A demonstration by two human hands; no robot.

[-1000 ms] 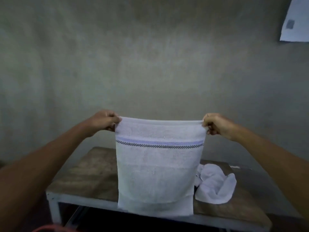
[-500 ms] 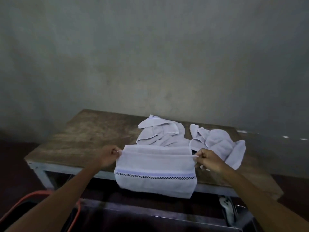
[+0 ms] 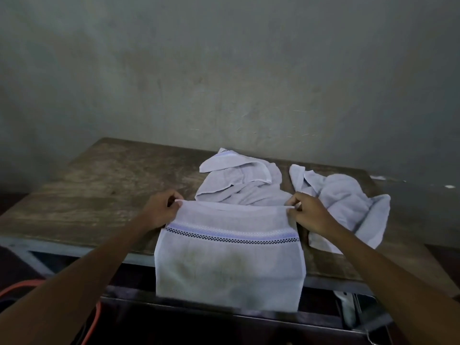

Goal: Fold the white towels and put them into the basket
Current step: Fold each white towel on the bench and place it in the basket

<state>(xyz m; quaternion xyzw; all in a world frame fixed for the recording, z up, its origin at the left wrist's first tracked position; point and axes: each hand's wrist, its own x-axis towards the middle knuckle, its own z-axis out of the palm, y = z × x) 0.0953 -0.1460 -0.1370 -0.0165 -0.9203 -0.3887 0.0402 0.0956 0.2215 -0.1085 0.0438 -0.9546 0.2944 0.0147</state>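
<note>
A white towel with a blue and black checked band is stretched between my hands, its lower half hanging over the table's front edge. My left hand pinches its top left corner and my right hand pinches its top right corner. Behind it lies a crumpled white towel, and another crumpled white towel sits to the right. An orange basket rim shows at the lower left, below the table.
The worn wooden table has a grey metal frame and stands against a plain grey wall. A dark lower shelf runs beneath it, with a white object at the lower right.
The towel came down from hanging in the air to the table's front edge, and my view tilted down. Both hands kept their hold on the top corners.
</note>
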